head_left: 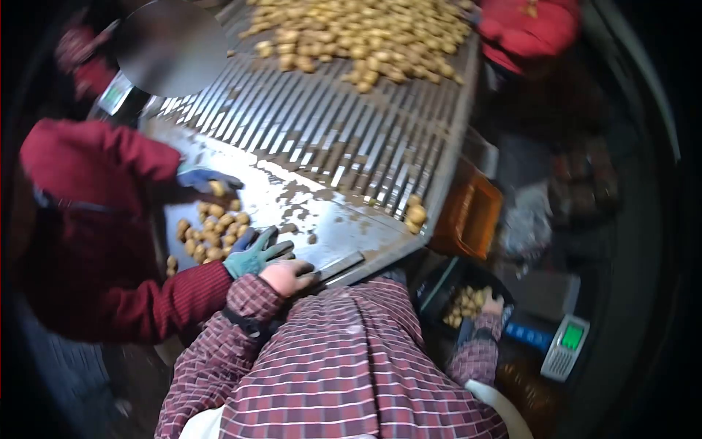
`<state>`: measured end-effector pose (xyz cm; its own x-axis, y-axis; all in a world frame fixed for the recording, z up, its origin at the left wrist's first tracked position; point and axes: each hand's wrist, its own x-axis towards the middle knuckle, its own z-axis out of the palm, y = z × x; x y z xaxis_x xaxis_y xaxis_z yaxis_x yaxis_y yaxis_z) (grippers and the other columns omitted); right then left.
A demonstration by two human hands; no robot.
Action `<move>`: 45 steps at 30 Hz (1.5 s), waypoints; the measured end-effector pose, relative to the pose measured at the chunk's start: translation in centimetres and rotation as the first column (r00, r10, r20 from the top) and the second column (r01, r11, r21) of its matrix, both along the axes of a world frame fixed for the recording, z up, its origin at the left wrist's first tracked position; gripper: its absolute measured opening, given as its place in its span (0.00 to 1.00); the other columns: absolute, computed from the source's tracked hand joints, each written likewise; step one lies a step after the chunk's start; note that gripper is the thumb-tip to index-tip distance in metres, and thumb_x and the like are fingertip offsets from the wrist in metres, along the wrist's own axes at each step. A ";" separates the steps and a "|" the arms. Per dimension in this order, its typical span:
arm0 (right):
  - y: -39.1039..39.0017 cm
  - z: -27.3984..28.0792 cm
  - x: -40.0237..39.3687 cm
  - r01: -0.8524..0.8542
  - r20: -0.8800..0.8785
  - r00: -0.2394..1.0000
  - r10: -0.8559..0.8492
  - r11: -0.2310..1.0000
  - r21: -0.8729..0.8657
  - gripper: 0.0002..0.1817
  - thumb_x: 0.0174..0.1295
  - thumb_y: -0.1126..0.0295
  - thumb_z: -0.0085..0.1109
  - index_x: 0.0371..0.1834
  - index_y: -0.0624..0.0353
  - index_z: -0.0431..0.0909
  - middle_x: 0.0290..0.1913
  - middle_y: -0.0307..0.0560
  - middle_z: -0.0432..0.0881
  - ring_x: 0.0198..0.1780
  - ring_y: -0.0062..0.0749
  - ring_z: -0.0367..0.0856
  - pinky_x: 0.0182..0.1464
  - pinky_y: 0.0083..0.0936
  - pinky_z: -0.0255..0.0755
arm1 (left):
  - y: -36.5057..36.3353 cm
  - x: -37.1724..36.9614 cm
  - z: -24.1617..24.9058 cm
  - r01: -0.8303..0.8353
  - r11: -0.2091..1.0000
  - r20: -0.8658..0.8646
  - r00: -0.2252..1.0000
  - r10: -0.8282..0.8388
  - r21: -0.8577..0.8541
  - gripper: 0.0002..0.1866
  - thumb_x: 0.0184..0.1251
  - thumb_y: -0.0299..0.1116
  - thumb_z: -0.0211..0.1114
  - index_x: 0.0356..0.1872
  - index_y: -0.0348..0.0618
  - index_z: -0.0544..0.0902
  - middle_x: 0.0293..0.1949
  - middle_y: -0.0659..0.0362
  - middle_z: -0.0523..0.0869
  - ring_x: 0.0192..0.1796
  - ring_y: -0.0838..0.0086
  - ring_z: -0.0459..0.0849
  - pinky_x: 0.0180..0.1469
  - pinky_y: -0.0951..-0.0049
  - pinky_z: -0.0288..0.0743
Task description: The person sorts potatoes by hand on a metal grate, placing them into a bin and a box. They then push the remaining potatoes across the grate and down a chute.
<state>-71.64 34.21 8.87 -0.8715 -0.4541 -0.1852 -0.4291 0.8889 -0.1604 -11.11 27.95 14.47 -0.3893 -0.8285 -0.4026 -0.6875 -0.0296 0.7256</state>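
Potatoes point(466, 301) sit in a dark tray point(439, 289) at lower right, w/ right hand point(492, 306) resting at their right edge, fingers curled down; grip can't tell. Left hand point(287, 277) at frame centre, fingers folded on table point(322, 219) edge, beside a co-worker's glove point(256, 252).

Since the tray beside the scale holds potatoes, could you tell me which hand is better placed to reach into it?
Probably the right hand: it is at the rim of the tray, beside the potatoes. The left hand rests on the edge of the metal table, well away.
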 end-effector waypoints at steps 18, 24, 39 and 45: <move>-13.2 3.0 36.0 -0.882 0.360 -0.432 0.827 -0.305 -0.358 0.15 0.54 0.61 0.67 0.43 0.52 0.84 0.43 0.47 0.82 0.47 0.45 0.79 0.53 0.36 0.72 | 3.7 2.7 -2.7 -0.450 0.888 0.074 0.893 0.445 0.096 0.26 0.64 0.51 0.59 0.58 0.46 0.77 0.53 0.46 0.81 0.56 0.55 0.79 0.60 0.59 0.72; -15.0 3.3 36.9 -0.876 0.450 -0.481 0.752 -0.433 -0.212 0.19 0.51 0.58 0.68 0.46 0.49 0.84 0.45 0.52 0.79 0.50 0.51 0.77 0.55 0.40 0.72 | -0.2 5.4 -2.9 -0.543 0.758 0.151 0.768 0.622 -0.362 0.23 0.60 0.42 0.64 0.56 0.46 0.77 0.56 0.50 0.78 0.59 0.56 0.76 0.63 0.59 0.68; -16.4 5.8 35.4 -0.888 0.649 -0.353 0.674 -0.460 -0.006 0.27 0.49 0.54 0.67 0.54 0.49 0.80 0.51 0.56 0.78 0.55 0.53 0.76 0.59 0.42 0.71 | -2.3 7.4 -4.8 -0.523 0.833 0.208 0.808 0.552 -0.179 0.24 0.61 0.46 0.63 0.56 0.49 0.76 0.57 0.55 0.76 0.64 0.62 0.71 0.65 0.57 0.63; -17.3 5.2 32.3 -0.946 0.538 -0.304 0.786 -0.184 -0.265 0.25 0.49 0.68 0.68 0.52 0.62 0.78 0.46 0.55 0.79 0.49 0.50 0.79 0.53 0.36 0.73 | 0.5 9.3 -4.6 -0.559 0.774 0.307 0.712 0.632 -0.297 0.22 0.64 0.45 0.60 0.57 0.50 0.76 0.58 0.55 0.77 0.64 0.63 0.72 0.66 0.59 0.63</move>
<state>-39.39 16.89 14.03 0.7149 -0.4922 -0.4966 -0.6933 -0.4065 -0.5951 -1.78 28.47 9.91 0.3572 -0.9032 -0.2380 -0.7813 -0.4286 0.4537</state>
